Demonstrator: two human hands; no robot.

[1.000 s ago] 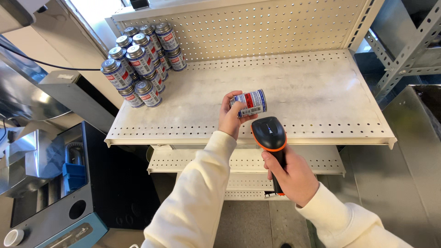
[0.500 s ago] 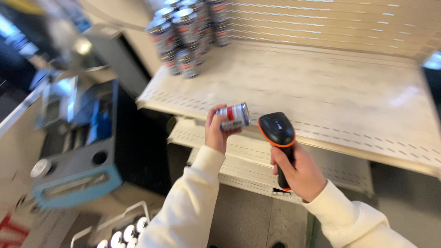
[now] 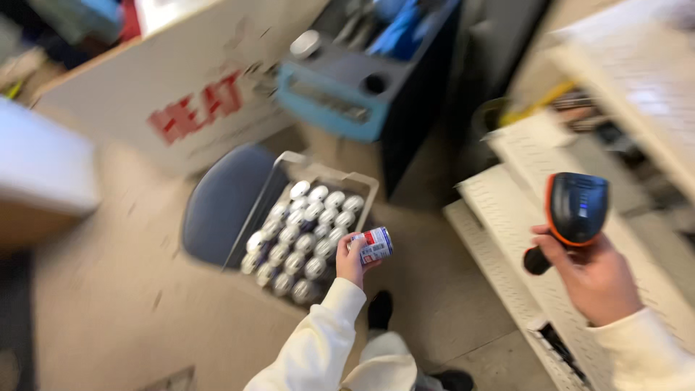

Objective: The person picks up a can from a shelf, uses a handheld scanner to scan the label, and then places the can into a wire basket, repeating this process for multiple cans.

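My left hand [image 3: 352, 262] grips a small red, white and blue can [image 3: 375, 245], held on its side above the right edge of a shallow tray [image 3: 326, 176] on the floor. That tray is packed with several upright silver-topped cans [image 3: 298, 242]. My right hand [image 3: 595, 275] holds a black and orange handheld scanner [image 3: 573, 212] out to the right, over the low white shelves. Both sleeves are cream coloured. The picture is blurred by head motion.
White perforated shelves [image 3: 507, 239] run down the right side. A blue and black cart [image 3: 362, 87] stands behind the tray, a large white box with red marks [image 3: 181, 94] at left, and a grey round seat [image 3: 217, 206] beside the tray. My dark shoes [image 3: 378, 310] show below.
My view has swung from the shelf top down to the floor at left. The left hand carried the can away from the shelf to above the tray. The scanner hand moved right.
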